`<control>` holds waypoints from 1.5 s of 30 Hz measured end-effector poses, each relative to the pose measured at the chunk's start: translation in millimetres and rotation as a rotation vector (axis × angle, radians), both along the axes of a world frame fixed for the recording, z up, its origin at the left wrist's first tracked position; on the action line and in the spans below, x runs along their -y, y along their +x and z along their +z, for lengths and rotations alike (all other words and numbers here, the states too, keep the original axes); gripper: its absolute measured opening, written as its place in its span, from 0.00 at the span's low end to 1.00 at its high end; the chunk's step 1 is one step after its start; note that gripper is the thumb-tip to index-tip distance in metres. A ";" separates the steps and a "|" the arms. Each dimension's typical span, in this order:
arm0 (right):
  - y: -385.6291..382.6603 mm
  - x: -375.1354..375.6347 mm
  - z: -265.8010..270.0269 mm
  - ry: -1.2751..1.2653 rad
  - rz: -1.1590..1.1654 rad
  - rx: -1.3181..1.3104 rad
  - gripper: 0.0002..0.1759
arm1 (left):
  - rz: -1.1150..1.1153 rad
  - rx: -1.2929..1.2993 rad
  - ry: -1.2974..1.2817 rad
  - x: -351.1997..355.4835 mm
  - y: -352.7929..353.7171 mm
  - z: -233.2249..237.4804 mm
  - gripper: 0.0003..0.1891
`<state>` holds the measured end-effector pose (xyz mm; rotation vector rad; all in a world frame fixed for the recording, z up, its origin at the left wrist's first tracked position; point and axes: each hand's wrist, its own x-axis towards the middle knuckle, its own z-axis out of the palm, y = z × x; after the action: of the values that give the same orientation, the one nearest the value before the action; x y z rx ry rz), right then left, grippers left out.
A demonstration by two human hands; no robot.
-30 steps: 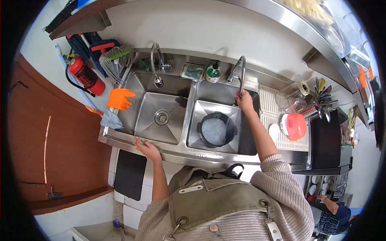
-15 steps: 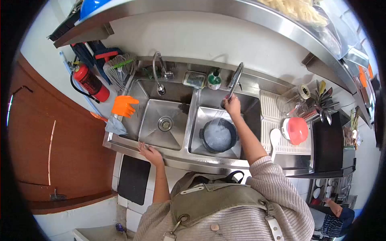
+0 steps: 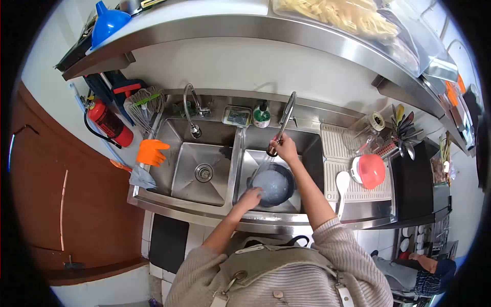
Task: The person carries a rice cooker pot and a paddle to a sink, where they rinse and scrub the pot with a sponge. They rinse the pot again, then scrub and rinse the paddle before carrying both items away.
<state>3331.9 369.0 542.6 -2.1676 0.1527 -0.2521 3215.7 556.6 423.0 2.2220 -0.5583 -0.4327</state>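
My right hand (image 3: 285,148) is closed round the spray head of the right faucet (image 3: 289,108), from which water runs down. Below it, in the right basin (image 3: 309,148), a dark round pot (image 3: 276,185) holds cloudy water. At the pot's left rim is my left hand (image 3: 249,198), its fingers over the edge; whether they grip it is hard to tell. The left basin (image 3: 186,187) lies beside, under its own curved faucet (image 3: 188,102).
Orange gloves (image 3: 152,152) and a grey cloth (image 3: 142,177) hang at the left edge. A green soap bottle (image 3: 262,116) stands behind. The rack (image 3: 331,179) holds a white spoon (image 3: 342,185) and red bowl (image 3: 372,171). A person (image 3: 417,276) is at lower right.
My left hand has moved right from the sink's front edge to the pot. My right hand has drawn the spray head down and left, and water now streams from it.
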 end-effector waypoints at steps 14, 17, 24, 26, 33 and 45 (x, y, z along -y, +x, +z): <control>-7.8 4.4 -5.3 -0.027 -0.026 0.053 0.11 | -0.646 0.182 0.890 22.6 50.2 -114.2 0.13; -13.3 14.9 2.3 -0.060 0.002 0.006 0.11 | -0.723 0.271 0.929 19.2 52.3 -133.7 0.13; -24.0 47.5 13.6 -0.168 0.039 -0.006 0.10 | -0.823 0.189 0.818 47.5 43.6 -115.2 0.12; -25.1 43.1 15.3 -0.133 0.031 -0.045 0.10 | -0.757 0.139 0.732 59.9 37.4 -121.9 0.12; -27.0 29.8 19.3 -0.094 0.011 -0.042 0.10 | -0.659 -0.008 0.595 68.9 18.5 -144.7 0.13; -24.2 28.7 19.2 -0.117 0.020 -0.043 0.10 | -0.639 0.035 0.720 40.5 37.5 -119.1 0.13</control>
<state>3307.7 340.3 561.7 -2.2905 0.1434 -0.2069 3253.2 516.1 303.9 2.6813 -1.3022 -1.0560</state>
